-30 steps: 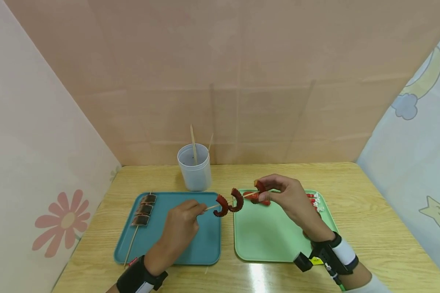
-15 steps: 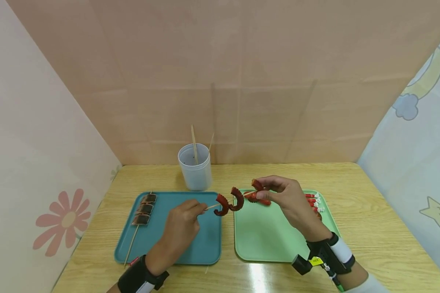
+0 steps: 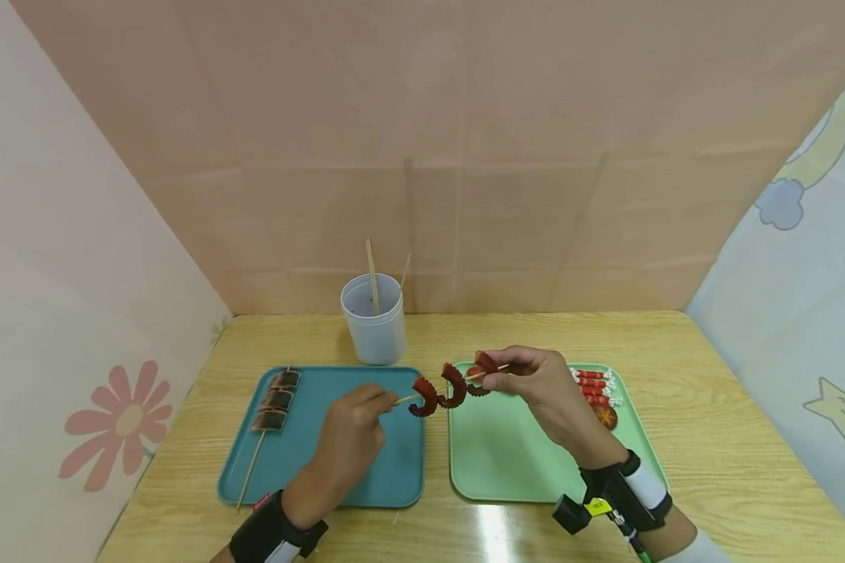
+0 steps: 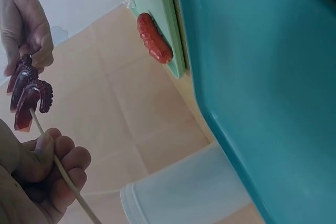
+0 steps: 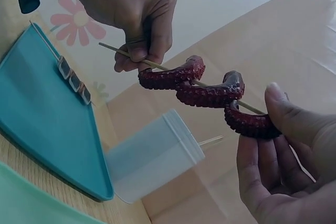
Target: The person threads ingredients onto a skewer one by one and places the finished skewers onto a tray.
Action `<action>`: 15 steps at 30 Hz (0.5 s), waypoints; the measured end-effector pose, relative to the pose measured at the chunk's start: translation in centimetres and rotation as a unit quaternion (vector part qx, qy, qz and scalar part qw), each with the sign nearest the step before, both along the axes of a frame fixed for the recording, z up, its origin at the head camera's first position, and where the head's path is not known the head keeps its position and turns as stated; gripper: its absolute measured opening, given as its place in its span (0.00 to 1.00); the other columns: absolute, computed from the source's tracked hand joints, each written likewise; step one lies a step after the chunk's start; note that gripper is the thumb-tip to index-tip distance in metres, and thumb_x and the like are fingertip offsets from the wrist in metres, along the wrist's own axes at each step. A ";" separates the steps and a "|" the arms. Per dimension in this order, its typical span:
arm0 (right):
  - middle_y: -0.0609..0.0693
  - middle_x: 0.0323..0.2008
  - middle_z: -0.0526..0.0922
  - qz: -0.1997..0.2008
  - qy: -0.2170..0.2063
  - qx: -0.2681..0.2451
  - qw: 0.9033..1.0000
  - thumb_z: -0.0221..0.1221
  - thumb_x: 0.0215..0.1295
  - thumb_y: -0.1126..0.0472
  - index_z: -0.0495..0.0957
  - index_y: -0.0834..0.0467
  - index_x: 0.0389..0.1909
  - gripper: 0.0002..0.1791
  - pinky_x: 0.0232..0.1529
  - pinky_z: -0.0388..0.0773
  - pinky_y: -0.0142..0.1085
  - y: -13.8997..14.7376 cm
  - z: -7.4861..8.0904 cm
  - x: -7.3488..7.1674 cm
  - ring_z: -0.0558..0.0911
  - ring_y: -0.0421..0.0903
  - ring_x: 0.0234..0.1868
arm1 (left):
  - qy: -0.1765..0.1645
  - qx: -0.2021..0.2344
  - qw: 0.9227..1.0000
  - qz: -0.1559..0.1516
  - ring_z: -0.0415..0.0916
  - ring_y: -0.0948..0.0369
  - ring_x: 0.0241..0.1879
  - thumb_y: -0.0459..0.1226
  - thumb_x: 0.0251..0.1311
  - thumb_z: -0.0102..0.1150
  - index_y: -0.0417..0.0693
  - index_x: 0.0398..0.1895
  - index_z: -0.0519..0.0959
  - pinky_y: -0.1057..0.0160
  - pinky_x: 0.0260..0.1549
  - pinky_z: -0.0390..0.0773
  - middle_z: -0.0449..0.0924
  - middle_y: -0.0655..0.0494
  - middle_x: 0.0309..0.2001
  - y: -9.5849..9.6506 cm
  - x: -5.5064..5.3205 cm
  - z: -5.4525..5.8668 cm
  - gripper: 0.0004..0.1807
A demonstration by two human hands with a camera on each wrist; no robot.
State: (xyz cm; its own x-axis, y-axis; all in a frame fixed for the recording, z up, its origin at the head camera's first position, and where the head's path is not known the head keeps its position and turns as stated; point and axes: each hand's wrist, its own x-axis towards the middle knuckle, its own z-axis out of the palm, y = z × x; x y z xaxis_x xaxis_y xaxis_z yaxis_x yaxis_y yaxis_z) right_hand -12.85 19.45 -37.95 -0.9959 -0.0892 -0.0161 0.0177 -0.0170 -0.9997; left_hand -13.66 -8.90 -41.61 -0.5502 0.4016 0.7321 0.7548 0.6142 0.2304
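Note:
My left hand [image 3: 348, 438] grips a thin wooden skewer [image 5: 119, 52] near its lower end, raised over the gap between the two trays. Two curled dark-red octopus tentacle pieces, one nearer my left hand [image 5: 170, 77] and one mid-stick [image 5: 210, 95], are threaded on it. Toward the far end, my right hand [image 3: 545, 395] pinches a third tentacle piece [image 5: 251, 124] between thumb and fingers. In the head view the skewer's tip pokes out past this piece, beside the right fingers. The left wrist view shows the stick running across the curled left fingers.
On the blue tray [image 3: 387, 469] lies a skewer with several dark square pieces [image 3: 275, 400]. The green tray [image 3: 500, 461] holds a red sausage [image 4: 154, 38], several red-and-white pieces [image 3: 595, 383] and a round brown piece [image 3: 608, 417]. A translucent cup [image 3: 376, 336] with sticks stands behind.
My right hand has shifted left and slightly down with the third tentacle piece, which has slid along the skewer closer to the other two. The left hand stays nearly still.

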 end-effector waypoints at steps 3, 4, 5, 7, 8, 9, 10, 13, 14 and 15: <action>0.40 0.44 0.88 0.010 0.002 -0.007 1.000 0.71 0.61 0.65 0.91 0.49 0.42 0.11 0.50 0.83 0.34 -0.2 0.0 -0.1 0.84 0.44 0.50 | -0.002 0.002 1.000 -0.001 0.83 0.63 0.26 0.05 0.33 0.57 0.39 0.28 0.89 0.71 0.24 0.82 0.83 0.53 0.26 -0.1 0.1 0.0 0.27; 0.40 0.44 0.88 0.014 0.002 -0.009 1.000 0.71 0.61 0.65 0.91 0.49 0.43 0.11 0.50 0.83 0.34 -0.3 -0.1 -0.1 0.84 0.44 0.50 | -0.003 0.003 1.000 -0.001 0.83 0.63 0.26 0.05 0.32 0.56 0.39 0.28 0.89 0.71 0.24 0.82 0.83 0.53 0.26 -0.1 0.2 -0.1 0.27; 0.40 0.44 0.88 0.019 0.004 -0.012 1.000 0.71 0.62 0.66 0.91 0.49 0.43 0.11 0.51 0.83 0.34 -0.3 -0.1 -0.1 0.84 0.44 0.49 | -0.005 0.004 1.000 -0.001 0.83 0.63 0.26 0.05 0.32 0.56 0.39 0.28 0.89 0.71 0.24 0.82 0.83 0.53 0.26 -0.2 0.2 -0.1 0.27; 0.41 0.43 0.88 0.026 0.004 -0.017 1.000 0.70 0.62 0.66 0.91 0.47 0.43 0.12 0.51 0.83 0.33 -0.4 -0.1 -0.2 0.85 0.43 0.48 | -0.008 0.004 1.000 0.000 0.83 0.63 0.26 0.05 0.32 0.56 0.39 0.27 0.89 0.71 0.25 0.82 0.83 0.54 0.26 -0.3 0.4 -0.3 0.28; 0.40 0.43 0.89 0.027 0.005 -0.020 0.999 0.71 0.62 0.66 0.91 0.47 0.43 0.12 0.51 0.83 0.33 -0.5 -0.2 -0.2 0.85 0.43 0.47 | -0.012 0.004 1.000 0.000 0.83 0.64 0.27 0.05 0.32 0.56 0.40 0.28 0.89 0.71 0.25 0.82 0.84 0.54 0.26 -0.4 0.4 -0.3 0.28; 0.40 0.44 0.89 0.030 0.005 -0.023 0.999 0.70 0.62 0.65 0.90 0.46 0.43 0.12 0.51 0.84 0.32 -0.5 -0.2 -0.3 0.86 0.42 0.47 | -0.017 0.004 1.000 0.001 0.84 0.64 0.27 0.05 0.33 0.56 0.40 0.28 0.89 0.71 0.26 0.82 0.84 0.54 0.27 -0.4 0.5 -0.4 0.27; 0.40 0.44 0.89 0.032 0.005 -0.027 0.999 0.71 0.61 0.64 0.90 0.46 0.44 0.13 0.51 0.84 0.32 -0.5 -0.2 -0.3 0.86 0.41 0.47 | -0.023 0.003 1.000 0.003 0.84 0.64 0.27 0.05 0.33 0.56 0.40 0.28 0.89 0.71 0.26 0.82 0.84 0.54 0.27 -0.5 0.5 -0.4 0.28; 0.42 0.46 0.89 0.047 0.010 -0.020 0.999 0.71 0.61 0.61 0.87 0.53 0.53 0.18 0.52 0.83 0.33 -0.4 -0.5 -0.5 0.87 0.41 0.47 | -0.044 0.003 0.999 0.012 0.84 0.63 0.28 0.05 0.35 0.55 0.39 0.29 0.89 0.71 0.27 0.83 0.84 0.54 0.28 -0.9 0.6 -0.4 0.27; 0.44 0.47 0.89 0.056 0.011 -0.009 0.998 0.71 0.61 0.61 0.85 0.56 0.56 0.21 0.53 0.83 0.33 -0.4 -0.7 -0.6 0.87 0.42 0.47 | -0.054 0.003 0.998 0.018 0.85 0.63 0.28 0.05 0.36 0.55 0.39 0.30 0.89 0.71 0.26 0.83 0.84 0.54 0.28 -1.1 0.7 -0.4 0.27; 0.46 0.48 0.89 0.068 0.011 0.009 0.998 0.71 0.61 0.60 0.82 0.59 0.60 0.25 0.53 0.84 0.34 -0.5 -0.9 -0.7 0.87 0.43 0.49 | -0.064 0.002 0.998 0.026 0.85 0.63 0.28 0.06 0.36 0.55 0.39 0.30 0.89 0.71 0.27 0.83 0.84 0.54 0.28 -1.4 0.7 -0.4 0.27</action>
State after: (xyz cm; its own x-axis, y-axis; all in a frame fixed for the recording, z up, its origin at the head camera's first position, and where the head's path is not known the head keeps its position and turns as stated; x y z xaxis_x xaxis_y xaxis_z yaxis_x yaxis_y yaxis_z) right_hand -13.56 18.93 -38.90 -0.9749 -0.2225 0.0036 -0.0043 0.0027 -1.0000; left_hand -12.93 -10.25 -42.05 -0.6589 0.3678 0.6562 0.6869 0.6499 0.3254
